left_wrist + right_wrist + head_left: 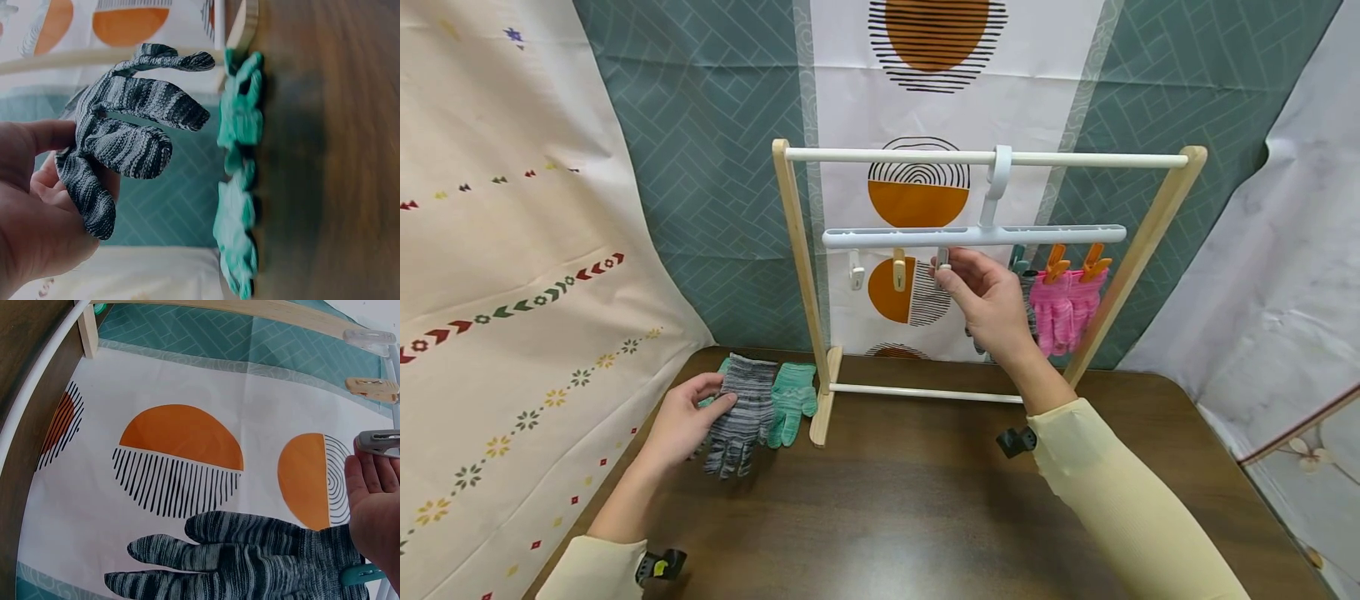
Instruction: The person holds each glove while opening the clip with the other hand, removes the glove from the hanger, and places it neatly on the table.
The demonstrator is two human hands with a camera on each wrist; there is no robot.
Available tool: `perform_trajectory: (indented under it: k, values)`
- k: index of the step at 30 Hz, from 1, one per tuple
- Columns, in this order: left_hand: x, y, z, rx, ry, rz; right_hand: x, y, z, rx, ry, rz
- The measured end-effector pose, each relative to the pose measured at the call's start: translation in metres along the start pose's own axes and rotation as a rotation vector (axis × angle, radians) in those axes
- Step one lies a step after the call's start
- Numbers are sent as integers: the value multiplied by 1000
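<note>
Left of the wooden rack (802,258), pinching a gray striped glove (743,417) in the left hand (687,418), hanging it fingers-down above the tabletop (880,500), long axis roughly upright; rightward, higher, well apart from the glove, pinching a gray clip (377,441) in the farther right hand (996,312)

The left hand (44,219) pinches a black-and-grey striped knit glove (131,144) between thumb and fingers, its knitted fingers spread towards a dark brown wood-grain tabletop (350,156). On that surface, apart from it, lie crumpled green knit gloves (234,219). Behind are a pale wooden post (37,62), teal herringbone-patterned cloth (175,206) and a white cloth panel (194,36) with orange rounded shapes.
</note>
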State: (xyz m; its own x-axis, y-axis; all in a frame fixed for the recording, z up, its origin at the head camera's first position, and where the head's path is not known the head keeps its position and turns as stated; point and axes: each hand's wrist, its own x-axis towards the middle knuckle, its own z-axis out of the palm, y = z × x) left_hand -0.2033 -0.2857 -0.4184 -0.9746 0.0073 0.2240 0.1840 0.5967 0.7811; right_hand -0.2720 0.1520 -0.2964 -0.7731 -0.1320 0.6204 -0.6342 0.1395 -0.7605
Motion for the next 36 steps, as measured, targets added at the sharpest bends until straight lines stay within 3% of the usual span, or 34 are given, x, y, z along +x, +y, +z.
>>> perform_trajectory:
  k: [13,24,36]
  values:
    - [-23,-48,-36,98,-143,-99,0,-3,2,16,-3,5]
    - [-32,-67,-43,118,-241,-150,0,-3,1,8,1,7]
    - [-35,-88,-48,181,-249,-136,-1,-3,0,10,-5,23]
